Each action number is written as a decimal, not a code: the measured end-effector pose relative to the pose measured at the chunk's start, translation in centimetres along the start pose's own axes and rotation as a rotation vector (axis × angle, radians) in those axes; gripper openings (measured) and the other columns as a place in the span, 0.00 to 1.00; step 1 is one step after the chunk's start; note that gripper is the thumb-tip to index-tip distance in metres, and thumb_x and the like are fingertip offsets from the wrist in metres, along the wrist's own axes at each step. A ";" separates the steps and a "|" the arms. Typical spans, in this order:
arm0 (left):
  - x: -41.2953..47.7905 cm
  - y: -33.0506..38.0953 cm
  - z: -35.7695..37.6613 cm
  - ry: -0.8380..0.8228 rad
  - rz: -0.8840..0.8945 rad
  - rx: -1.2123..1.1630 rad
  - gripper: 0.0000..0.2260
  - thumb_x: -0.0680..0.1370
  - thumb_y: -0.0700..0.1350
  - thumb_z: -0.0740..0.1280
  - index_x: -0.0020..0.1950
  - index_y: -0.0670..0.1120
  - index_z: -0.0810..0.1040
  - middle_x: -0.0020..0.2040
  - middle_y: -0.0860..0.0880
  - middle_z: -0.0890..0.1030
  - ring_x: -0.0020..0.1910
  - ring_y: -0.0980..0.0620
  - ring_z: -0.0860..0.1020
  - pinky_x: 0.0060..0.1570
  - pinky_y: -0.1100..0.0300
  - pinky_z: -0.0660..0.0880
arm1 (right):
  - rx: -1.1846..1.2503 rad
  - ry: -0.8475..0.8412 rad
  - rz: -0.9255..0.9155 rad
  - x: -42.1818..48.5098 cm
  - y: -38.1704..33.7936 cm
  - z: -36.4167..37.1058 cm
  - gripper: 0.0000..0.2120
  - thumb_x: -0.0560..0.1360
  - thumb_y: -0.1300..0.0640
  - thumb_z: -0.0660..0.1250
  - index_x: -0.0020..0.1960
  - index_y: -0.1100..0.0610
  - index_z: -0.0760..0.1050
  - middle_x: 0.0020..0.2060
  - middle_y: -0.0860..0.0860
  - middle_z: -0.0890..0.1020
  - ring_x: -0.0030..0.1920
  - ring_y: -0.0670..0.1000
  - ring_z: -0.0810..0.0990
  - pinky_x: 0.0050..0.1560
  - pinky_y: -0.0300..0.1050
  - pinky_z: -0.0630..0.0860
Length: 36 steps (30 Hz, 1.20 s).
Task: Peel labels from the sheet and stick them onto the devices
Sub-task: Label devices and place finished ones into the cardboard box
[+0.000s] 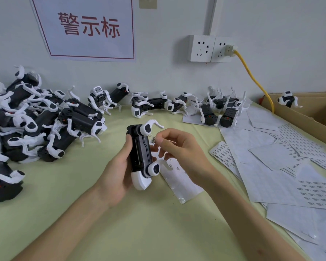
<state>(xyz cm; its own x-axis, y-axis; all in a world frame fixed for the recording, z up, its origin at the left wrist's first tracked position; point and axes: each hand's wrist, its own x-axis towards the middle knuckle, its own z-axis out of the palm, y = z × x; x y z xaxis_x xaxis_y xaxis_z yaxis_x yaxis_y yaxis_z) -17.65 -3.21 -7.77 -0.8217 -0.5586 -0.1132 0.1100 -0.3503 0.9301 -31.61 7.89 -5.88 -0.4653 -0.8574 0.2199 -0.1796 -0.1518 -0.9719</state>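
Note:
My left hand (119, 166) grips a black and white robot-dog device (140, 157) upright above the green table, its white head end pointing down. My right hand (179, 151) pinches a small printed label (153, 139) between thumb and forefinger, right beside the device's upper side. A narrow label sheet (181, 183) lies flat on the table under my right hand.
A big heap of the same devices (36, 125) fills the left of the table. More devices (196, 108) line the back wall. Spread label sheets (282, 159) cover the right side. A cardboard box (309, 113) stands at far right, with a yellow cable (256, 80) from the wall socket.

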 end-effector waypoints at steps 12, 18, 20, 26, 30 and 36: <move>-0.1 -0.2 0.3 -0.127 0.047 0.025 0.23 0.81 0.63 0.53 0.64 0.57 0.83 0.65 0.49 0.83 0.58 0.54 0.83 0.51 0.61 0.80 | -0.068 0.005 -0.039 0.0 0.3 0.5 0.07 0.82 0.62 0.66 0.45 0.58 0.79 0.36 0.47 0.82 0.40 0.46 0.81 0.44 0.39 0.77; 0.2 -0.6 0.1 -0.158 0.045 0.006 0.23 0.81 0.63 0.52 0.65 0.58 0.82 0.67 0.49 0.81 0.67 0.53 0.79 0.59 0.57 0.77 | -0.057 0.004 -0.043 0.0 0.2 0.5 0.07 0.81 0.63 0.66 0.45 0.58 0.78 0.36 0.50 0.82 0.38 0.48 0.81 0.42 0.39 0.76; 0.3 -0.7 0.1 -0.156 0.048 0.009 0.24 0.81 0.63 0.52 0.67 0.57 0.81 0.67 0.49 0.81 0.67 0.53 0.79 0.61 0.55 0.76 | -0.055 0.008 -0.044 0.0 0.3 0.6 0.06 0.81 0.63 0.67 0.45 0.60 0.78 0.37 0.51 0.82 0.38 0.49 0.81 0.42 0.39 0.77; 0.4 -0.8 0.0 -0.164 0.052 0.053 0.23 0.82 0.62 0.51 0.68 0.57 0.79 0.67 0.51 0.81 0.67 0.53 0.79 0.62 0.54 0.73 | -0.082 0.026 -0.053 0.0 0.3 0.6 0.05 0.81 0.63 0.68 0.46 0.63 0.78 0.35 0.51 0.81 0.37 0.49 0.81 0.45 0.45 0.80; 0.5 -1.0 -0.1 -0.174 0.068 0.082 0.24 0.82 0.62 0.51 0.72 0.55 0.75 0.68 0.51 0.81 0.68 0.54 0.78 0.64 0.53 0.72 | -0.116 0.039 -0.054 0.0 0.2 0.7 0.05 0.80 0.63 0.68 0.45 0.61 0.79 0.34 0.49 0.82 0.37 0.48 0.82 0.45 0.44 0.80; 0.7 -1.2 -0.4 -0.179 0.061 0.093 0.24 0.83 0.62 0.50 0.72 0.56 0.74 0.68 0.52 0.80 0.68 0.54 0.77 0.63 0.53 0.72 | -0.142 0.042 -0.052 0.0 0.2 0.6 0.05 0.80 0.63 0.69 0.45 0.60 0.79 0.34 0.48 0.82 0.37 0.48 0.82 0.43 0.41 0.80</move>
<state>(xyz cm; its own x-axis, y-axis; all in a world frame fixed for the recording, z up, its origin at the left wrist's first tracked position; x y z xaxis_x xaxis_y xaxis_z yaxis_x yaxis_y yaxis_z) -18.14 -3.51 -9.06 -0.9020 -0.4316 0.0006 0.1177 -0.2446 0.9624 -31.13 7.59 -6.16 -0.4871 -0.8286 0.2761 -0.3242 -0.1219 -0.9381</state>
